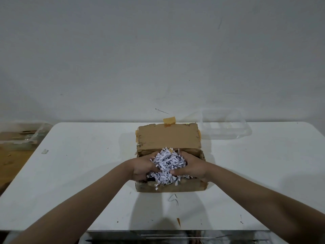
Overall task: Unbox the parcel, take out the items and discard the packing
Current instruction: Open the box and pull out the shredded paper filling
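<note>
A brown cardboard parcel (172,188) stands open in the middle of the white table (79,164), its lid flap (168,137) folded back with strips of tape on its edges. White shredded paper (168,162) fills the box and bulges above its rim. My left hand (141,169) grips the heap from the left, fingers dug into it. From the right, my right hand (190,167) grips the same heap. Whatever lies under the shreds is hidden.
A clear plastic container (226,125) sits at the back right of the table against the wall. Another clear bin (21,132) stands off the table's left edge on a wooden surface. A small scrap of tape (178,221) lies near the front edge.
</note>
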Demonstrator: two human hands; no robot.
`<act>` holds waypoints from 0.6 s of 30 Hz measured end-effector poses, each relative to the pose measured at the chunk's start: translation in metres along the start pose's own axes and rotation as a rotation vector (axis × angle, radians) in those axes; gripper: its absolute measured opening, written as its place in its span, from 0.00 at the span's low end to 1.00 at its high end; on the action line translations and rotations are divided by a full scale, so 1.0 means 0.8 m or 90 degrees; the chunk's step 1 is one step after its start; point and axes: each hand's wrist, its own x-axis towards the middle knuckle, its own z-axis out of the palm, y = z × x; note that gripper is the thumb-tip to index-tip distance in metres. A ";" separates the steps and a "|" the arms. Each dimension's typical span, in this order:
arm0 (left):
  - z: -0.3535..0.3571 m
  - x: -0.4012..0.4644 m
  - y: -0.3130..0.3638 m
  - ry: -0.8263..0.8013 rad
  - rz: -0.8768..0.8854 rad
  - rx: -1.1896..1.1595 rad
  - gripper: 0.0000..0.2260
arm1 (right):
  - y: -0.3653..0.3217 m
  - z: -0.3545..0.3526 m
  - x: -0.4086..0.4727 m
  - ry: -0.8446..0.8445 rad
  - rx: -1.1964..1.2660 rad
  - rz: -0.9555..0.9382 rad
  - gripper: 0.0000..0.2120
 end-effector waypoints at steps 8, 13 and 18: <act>-0.008 0.002 -0.005 0.044 0.024 -0.069 0.27 | -0.003 0.001 -0.005 0.043 0.000 -0.039 0.38; -0.017 0.000 -0.003 0.074 0.040 -0.083 0.27 | -0.006 0.002 -0.008 0.067 0.013 -0.075 0.34; -0.024 -0.003 0.005 0.072 0.089 -0.079 0.28 | -0.020 0.000 -0.005 0.086 -0.006 -0.100 0.34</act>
